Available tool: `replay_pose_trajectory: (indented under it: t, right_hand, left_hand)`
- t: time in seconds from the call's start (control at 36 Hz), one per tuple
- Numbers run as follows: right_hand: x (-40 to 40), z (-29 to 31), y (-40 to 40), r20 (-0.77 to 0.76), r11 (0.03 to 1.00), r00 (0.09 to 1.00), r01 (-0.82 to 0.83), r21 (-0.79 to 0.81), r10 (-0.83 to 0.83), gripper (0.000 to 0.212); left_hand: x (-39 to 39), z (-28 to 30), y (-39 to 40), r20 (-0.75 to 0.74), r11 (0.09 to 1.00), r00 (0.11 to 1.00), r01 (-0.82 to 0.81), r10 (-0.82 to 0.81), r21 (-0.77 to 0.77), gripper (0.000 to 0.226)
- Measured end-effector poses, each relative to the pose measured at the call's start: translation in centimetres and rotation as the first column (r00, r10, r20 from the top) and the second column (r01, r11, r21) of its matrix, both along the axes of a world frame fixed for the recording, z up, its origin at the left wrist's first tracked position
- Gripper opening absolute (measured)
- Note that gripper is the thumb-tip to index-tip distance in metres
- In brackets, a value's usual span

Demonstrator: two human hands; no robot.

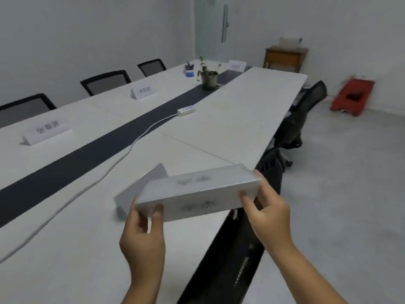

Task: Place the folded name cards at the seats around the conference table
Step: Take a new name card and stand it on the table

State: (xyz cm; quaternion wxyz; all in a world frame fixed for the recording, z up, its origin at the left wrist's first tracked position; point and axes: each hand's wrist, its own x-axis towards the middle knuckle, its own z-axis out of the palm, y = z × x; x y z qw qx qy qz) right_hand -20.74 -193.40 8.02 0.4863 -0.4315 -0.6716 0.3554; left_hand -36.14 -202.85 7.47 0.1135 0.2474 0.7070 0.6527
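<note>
Holding one folded name card point(195, 195) between them, my two hands are above the near edge of the tabletop point(230, 119). My left hand point(142, 235) pinches the card's left end, thumb on the front face and fingers behind it. My right hand point(269, 213) pinches the right end in the same way, with one fingertip on the upper corner. The card is in the air, tilted, and its printed characters are too blurred for me to read. Behind its left end I see a second grey sheet point(142, 187); I cannot tell if it is another card or a flap of the same one.

Beyond the held card, a white cable point(122, 156) runs over the tabletop to a power strip point(186, 110), which lies beside the dark centre strip point(92, 159). On the far side of that strip stand two placed name cards point(49, 132) point(144, 92), each before a black chair point(105, 81). A third card point(235, 65) stands at the far end, near a potted plant point(208, 76) and a blue pen holder point(189, 70). To the right of the held card, a black chair back point(232, 260) is just beside the tabletop edge.
</note>
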Motion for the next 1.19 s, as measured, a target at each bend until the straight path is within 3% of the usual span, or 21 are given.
replay_pose_trajectory:
  t: [0.14, 0.28, 0.47, 0.67, 0.86, 1.19]
  right_hand:
    - [12.4, 0.3, 3.3, -0.074, 0.967, 0.965, 0.255, 0.011, -0.253, 0.049]
    - [24.0, -0.4, 6.1, -0.113, 0.924, 0.918, 0.381, -0.026, -0.381, 0.049]
    - [35.5, -5.8, 9.6, 0.041, 0.869, 0.887, 0.459, -0.185, -0.460, 0.049]
    - [38.4, -9.7, 15.6, 0.133, 0.820, 0.878, 0.477, -0.316, -0.459, 0.050]
    - [39.1, -10.3, 30.1, 0.170, 0.810, 0.866, 0.500, -0.306, -0.470, 0.054]
    - [38.6, -5.4, 53.2, 0.049, 0.856, 0.887, 0.457, -0.242, -0.459, 0.047]
  left_hand:
    - [10.6, 1.9, 6.6, -0.037, 0.966, 0.966, 0.256, -0.255, 0.022, 0.039]
    - [21.2, 1.6, 11.7, -0.025, 0.882, 0.885, 0.466, -0.465, 0.073, 0.042]
    - [32.3, -4.3, 17.7, 0.152, 0.844, 0.838, 0.535, -0.524, -0.035, 0.041]
    - [35.5, -7.7, 24.1, 0.204, 0.818, 0.837, 0.543, -0.508, -0.188, 0.039]
    - [36.5, -9.3, 38.7, 0.183, 0.824, 0.837, 0.543, -0.516, -0.163, 0.031]
    - [35.3, -4.2, 60.5, 0.100, 0.861, 0.869, 0.494, -0.484, -0.124, 0.026]
